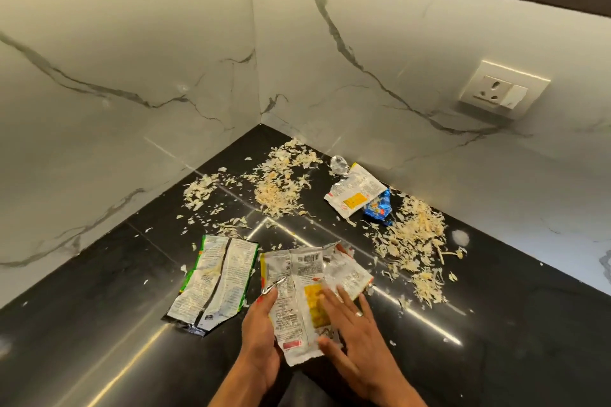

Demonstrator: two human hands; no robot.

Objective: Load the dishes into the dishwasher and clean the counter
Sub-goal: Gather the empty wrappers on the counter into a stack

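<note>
Two bare forearms without sleeves, a thin silvery ring on one finger of the right hand (350,320), red polish on a left hand (261,334) nail.

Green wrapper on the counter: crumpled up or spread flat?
Spread flat. The green wrapper lies torn open on the counter, its printed side up, with no hand touching it.

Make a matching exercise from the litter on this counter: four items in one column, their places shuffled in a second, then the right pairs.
Items
1. green-edged wrapper
2. blue wrapper
3. yellow-panelled wrapper
4. crumpled foil

Places
A. farthest back, close to the right wall
B. between the left hand and right hand
C. flat on the counter, left of the hands
D. beside the white wrapper, next to the right-hand heap of peelings

Pairs: 1-C, 2-D, 3-B, 4-A
</note>
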